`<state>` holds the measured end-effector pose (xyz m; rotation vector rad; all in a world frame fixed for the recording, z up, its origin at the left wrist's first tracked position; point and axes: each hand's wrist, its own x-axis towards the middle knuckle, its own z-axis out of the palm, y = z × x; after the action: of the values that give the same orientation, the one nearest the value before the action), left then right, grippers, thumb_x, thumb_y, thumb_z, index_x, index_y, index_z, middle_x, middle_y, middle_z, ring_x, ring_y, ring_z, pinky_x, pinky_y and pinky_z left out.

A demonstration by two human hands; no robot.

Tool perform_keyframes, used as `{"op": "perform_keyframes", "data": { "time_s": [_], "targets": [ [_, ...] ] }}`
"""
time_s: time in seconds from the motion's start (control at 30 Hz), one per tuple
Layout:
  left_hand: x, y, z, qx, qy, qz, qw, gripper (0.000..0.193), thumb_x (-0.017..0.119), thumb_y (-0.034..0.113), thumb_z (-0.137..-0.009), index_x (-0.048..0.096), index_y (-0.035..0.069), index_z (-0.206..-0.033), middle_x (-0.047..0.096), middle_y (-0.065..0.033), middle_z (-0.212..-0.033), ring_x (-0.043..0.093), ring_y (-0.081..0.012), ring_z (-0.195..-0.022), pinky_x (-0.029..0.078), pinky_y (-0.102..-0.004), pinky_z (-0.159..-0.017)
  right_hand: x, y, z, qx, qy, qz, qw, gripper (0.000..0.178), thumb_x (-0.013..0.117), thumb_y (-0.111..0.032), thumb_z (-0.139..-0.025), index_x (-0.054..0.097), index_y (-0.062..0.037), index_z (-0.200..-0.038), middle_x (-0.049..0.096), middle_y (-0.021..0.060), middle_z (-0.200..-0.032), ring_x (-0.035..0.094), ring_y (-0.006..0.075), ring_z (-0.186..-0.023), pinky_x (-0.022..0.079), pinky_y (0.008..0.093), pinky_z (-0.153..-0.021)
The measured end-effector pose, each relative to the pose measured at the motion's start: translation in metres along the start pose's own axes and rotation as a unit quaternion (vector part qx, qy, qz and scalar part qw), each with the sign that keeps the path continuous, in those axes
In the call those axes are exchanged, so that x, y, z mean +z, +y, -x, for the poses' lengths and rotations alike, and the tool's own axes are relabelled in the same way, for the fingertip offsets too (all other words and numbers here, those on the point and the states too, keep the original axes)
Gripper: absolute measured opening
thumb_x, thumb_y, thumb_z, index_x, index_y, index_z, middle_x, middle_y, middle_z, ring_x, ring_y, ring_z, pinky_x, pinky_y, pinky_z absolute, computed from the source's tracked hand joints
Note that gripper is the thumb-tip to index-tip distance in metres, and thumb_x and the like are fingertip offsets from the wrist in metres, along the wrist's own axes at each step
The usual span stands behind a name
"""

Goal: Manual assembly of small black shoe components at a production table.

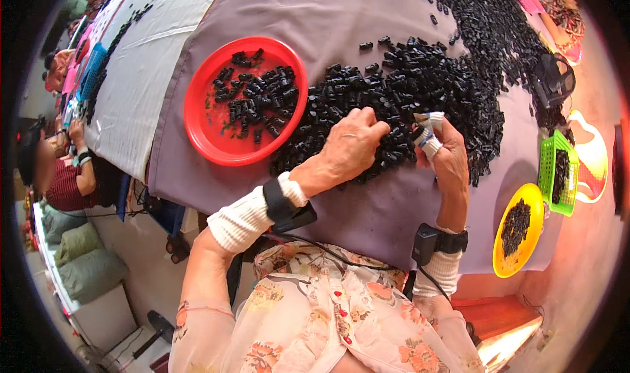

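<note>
A large pile of small black cylindrical pieces point(420, 77) lies on the purple-grey cloth in front of me. My left hand point(351, 146) is at the near edge of the pile, its fingers curled together; the fingertips are mostly hidden, so I cannot make out what they hold. To its right, my right hand point(449, 153) is raised at the pile with white wrapping round its fingers. Its thumb and fingers are bent toward each other, and a small thin pale tip shows between them. Left of the pile stands a red round basin point(197, 130) with several black pieces inside.
A yellow plate point(535, 228) of dark bits and a green basket point(548, 176) stand at the right edge of the cloth point(367, 222). A black strapped object point(554, 77) lies beyond them. Another person point(72, 169) sits at the far left; another's arm shows at upper right.
</note>
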<state>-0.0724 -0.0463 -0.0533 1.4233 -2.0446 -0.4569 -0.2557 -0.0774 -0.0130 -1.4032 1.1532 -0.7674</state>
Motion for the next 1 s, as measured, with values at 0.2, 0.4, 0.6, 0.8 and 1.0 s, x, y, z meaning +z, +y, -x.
{"op": "perform_keyframes", "data": {
  "time_s": [0.2, 0.4, 0.6, 0.8, 1.0],
  "targets": [
    [0.005, -0.007, 0.002, 0.015, -0.033, -0.024, 0.999, 0.020, 0.065, 0.006, -0.067, 0.058, 0.006, -0.086, 0.052, -0.0090, -0.081, 0.053, -0.0248, -0.079, 0.046, -0.0358, -0.068, 0.000, 0.004, 0.002, 0.021, 0.015, -0.014, 1.000, 0.022, 0.051, -0.010, -0.078, 0.056, -0.0035, -0.098, 0.052, -0.0004, -0.063, 0.045, 0.0057, -0.047, 0.033, 0.0181, -0.041],
    [-0.057, 0.001, 0.009, -0.227, -0.081, 0.369, 0.898, 0.023, 0.062, 0.013, -0.081, 0.060, -0.001, -0.099, 0.062, -0.0031, -0.083, 0.055, -0.0073, -0.070, 0.046, -0.0218, -0.064, 0.014, 0.001, -0.001, -0.005, -0.020, -0.070, 0.997, 0.020, 0.055, -0.012, -0.078, 0.056, -0.0043, -0.096, 0.054, -0.0009, -0.064, 0.046, 0.0049, -0.046, 0.033, 0.0172, -0.041],
    [-0.074, -0.001, 0.030, -0.310, -0.025, 0.672, 0.673, 0.018, 0.057, 0.011, -0.085, 0.058, 0.001, -0.100, 0.063, -0.0075, -0.085, 0.059, -0.0132, -0.074, 0.049, -0.0261, -0.066, 0.042, -0.021, -0.007, -0.018, -0.080, -0.143, 0.986, 0.031, 0.057, 0.001, -0.071, 0.057, -0.0043, -0.101, 0.055, -0.0020, -0.072, 0.046, 0.0025, -0.053, 0.037, 0.0166, -0.044],
    [-0.075, 0.004, 0.038, -0.333, 0.029, 0.755, 0.565, 0.015, 0.054, 0.012, -0.087, 0.058, 0.001, -0.097, 0.061, -0.0071, -0.085, 0.058, -0.0131, -0.072, 0.049, -0.0268, -0.067, 0.062, -0.030, -0.008, -0.028, -0.132, -0.115, 0.984, 0.034, 0.056, 0.002, -0.071, 0.056, -0.0040, -0.105, 0.055, -0.0033, -0.076, 0.047, 0.0014, -0.055, 0.040, 0.0156, -0.047],
    [-0.077, 0.004, 0.042, -0.310, 0.031, 0.802, 0.510, 0.017, 0.051, 0.012, -0.089, 0.055, -0.001, -0.099, 0.060, -0.0077, -0.084, 0.057, -0.0138, -0.072, 0.049, -0.0286, -0.068, 0.068, -0.032, -0.007, 0.009, -0.129, -0.117, 0.985, 0.030, 0.059, -0.002, -0.074, 0.055, -0.0039, -0.103, 0.056, -0.0028, -0.075, 0.046, 0.0013, -0.053, 0.038, 0.0151, -0.044]
  ]
}}
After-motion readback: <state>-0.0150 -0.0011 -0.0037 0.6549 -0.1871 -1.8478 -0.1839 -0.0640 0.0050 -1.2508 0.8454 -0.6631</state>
